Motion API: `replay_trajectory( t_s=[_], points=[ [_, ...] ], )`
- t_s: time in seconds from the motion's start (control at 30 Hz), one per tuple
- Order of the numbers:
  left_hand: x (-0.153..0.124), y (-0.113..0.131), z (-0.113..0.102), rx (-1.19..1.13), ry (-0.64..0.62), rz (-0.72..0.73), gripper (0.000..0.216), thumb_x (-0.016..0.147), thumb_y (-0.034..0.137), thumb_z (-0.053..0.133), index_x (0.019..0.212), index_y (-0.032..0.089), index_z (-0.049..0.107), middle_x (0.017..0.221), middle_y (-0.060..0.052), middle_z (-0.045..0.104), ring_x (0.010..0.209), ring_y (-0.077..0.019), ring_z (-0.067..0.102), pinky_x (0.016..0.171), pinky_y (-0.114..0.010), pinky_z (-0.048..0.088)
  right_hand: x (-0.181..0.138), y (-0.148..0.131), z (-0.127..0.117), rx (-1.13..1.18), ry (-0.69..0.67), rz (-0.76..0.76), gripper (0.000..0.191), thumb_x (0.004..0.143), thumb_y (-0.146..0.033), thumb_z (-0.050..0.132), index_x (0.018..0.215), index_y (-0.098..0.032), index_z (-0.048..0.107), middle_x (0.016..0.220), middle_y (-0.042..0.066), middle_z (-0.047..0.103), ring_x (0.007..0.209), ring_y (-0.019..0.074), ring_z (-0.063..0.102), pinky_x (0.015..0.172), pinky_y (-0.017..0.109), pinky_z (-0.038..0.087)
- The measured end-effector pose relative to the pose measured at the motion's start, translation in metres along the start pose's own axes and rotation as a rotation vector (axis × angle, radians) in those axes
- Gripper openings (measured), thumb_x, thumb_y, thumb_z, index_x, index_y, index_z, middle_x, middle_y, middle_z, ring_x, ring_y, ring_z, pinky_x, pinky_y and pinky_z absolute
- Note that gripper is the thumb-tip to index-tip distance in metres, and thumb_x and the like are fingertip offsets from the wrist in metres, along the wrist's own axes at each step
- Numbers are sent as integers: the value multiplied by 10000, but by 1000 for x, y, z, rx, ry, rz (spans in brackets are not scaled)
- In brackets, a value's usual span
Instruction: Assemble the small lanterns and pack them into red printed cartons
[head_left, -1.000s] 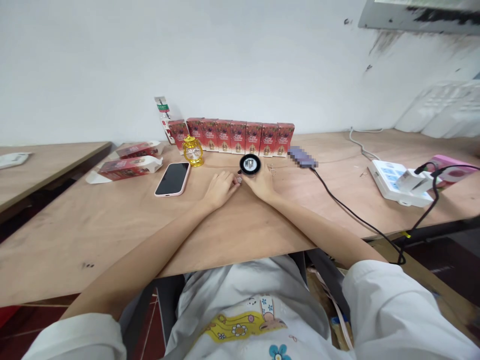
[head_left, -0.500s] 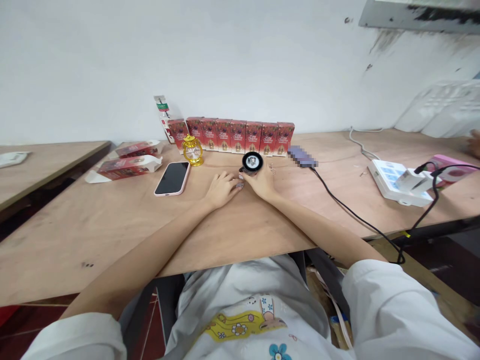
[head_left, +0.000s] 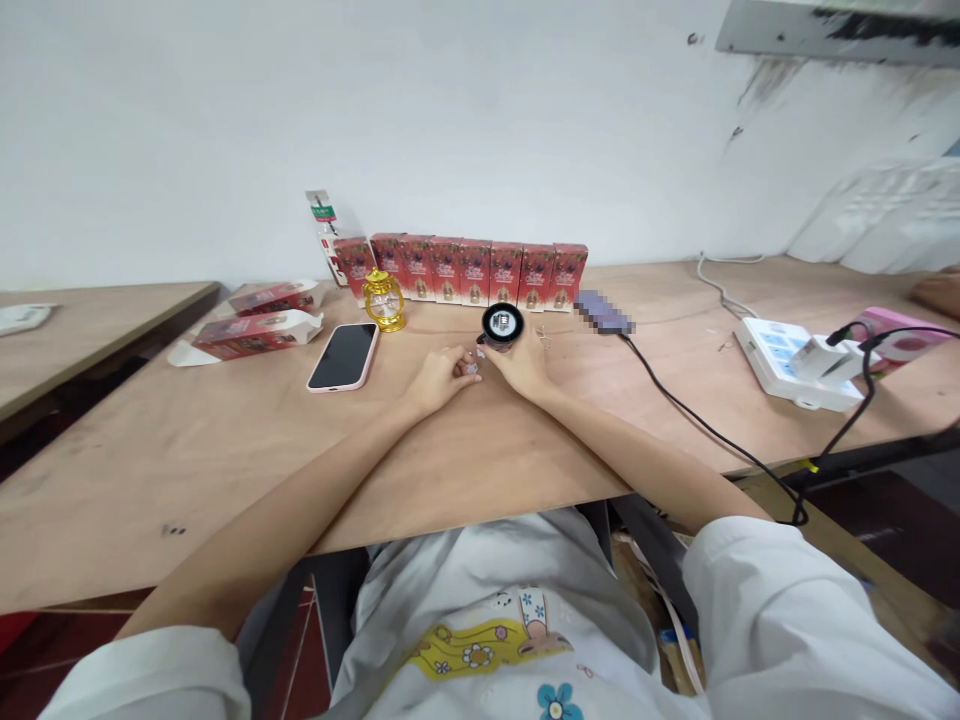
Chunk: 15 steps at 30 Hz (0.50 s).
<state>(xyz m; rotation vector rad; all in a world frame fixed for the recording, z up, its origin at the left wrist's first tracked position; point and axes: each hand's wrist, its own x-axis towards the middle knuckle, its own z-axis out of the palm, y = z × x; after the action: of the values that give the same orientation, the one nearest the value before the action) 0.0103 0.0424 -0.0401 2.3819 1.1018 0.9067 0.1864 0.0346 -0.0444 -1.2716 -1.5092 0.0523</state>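
My right hand grips a small round black part with a shiny centre, tilted up off the wooden table. My left hand rests just left of it, fingers curled in a pinch on a tiny piece that I cannot make out. A small gold lantern stands to the left, in front of a row of several red boxes along the wall. A phone with a pink case lies face up left of my hands.
Two red boxes lie opened on their sides at the left. A black cable runs from a small device off the table's front edge. A white power strip with plugs sits at the right, beside a pink object.
The right hand has raised and tilted the black round part slightly. The left fingers have curled from lying flat into a pinch. Another person's hand appeared at the far right edge.
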Motion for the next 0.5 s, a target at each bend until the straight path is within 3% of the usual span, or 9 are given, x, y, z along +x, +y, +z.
replay_trajectory(
  t_s=[0.2, 0.4, 0.5],
  points=[
    [3, 3, 2, -377, 149, -202, 367, 605, 459, 820, 736, 160, 654, 731, -43, 699, 675, -158, 620, 695, -301, 498, 0, 3, 2, 24, 11, -29, 687, 683, -370, 785, 1258, -212, 443, 1145, 116, 629, 1089, 316, 602, 860, 473, 511],
    [6, 5, 3, -788, 386, -351, 238, 612, 290, 786, 737, 127, 665, 669, -28, 684, 608, -119, 600, 653, -272, 504, -1, 5, 4, 4, -21, -5, 598, 728, -371, 734, 1223, -211, 437, 1152, 126, 612, 1115, 314, 584, 868, 473, 505],
    [6, 7, 3, -932, 439, -412, 177, 605, 199, 762, 719, 112, 660, 712, -33, 698, 650, -115, 628, 728, -286, 524, -1, 6, 5, 11, -25, -18, 557, 750, -342, 689, 1222, -216, 421, 1193, 131, 587, 1139, 306, 566, 883, 464, 500]
  ],
)
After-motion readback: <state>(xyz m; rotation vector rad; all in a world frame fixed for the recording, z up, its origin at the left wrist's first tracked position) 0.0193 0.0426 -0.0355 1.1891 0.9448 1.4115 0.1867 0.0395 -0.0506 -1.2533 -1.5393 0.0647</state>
